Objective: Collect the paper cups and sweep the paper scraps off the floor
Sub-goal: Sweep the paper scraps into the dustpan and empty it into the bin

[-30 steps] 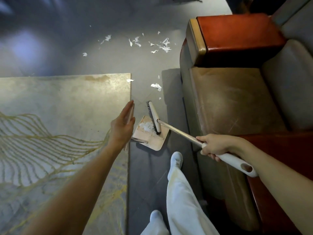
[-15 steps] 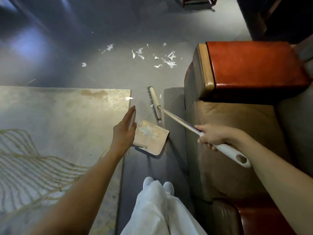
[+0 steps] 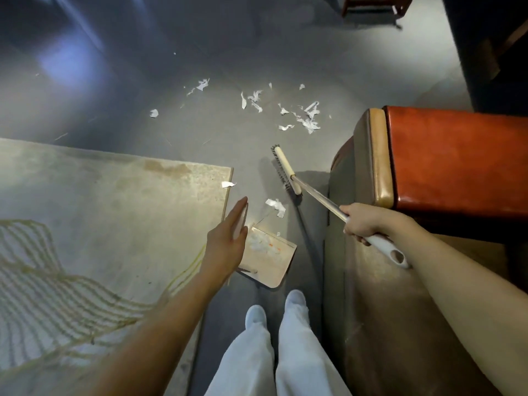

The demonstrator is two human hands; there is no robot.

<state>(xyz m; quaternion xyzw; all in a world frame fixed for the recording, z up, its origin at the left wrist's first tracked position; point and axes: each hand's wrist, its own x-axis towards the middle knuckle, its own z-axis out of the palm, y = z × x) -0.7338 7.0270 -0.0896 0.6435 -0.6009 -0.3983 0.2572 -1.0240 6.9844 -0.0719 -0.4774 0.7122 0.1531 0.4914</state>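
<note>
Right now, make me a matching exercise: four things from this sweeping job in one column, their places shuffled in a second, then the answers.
1 broom head
2 dustpan
3 lone scrap
4 right hand

A on the corner of the rug
B gripping the broom handle
C just ahead of the shoes, scraps inside
D beside the sofa, beyond the dustpan

Pairs: 1-D, 2-C, 3-A, 4-B
</note>
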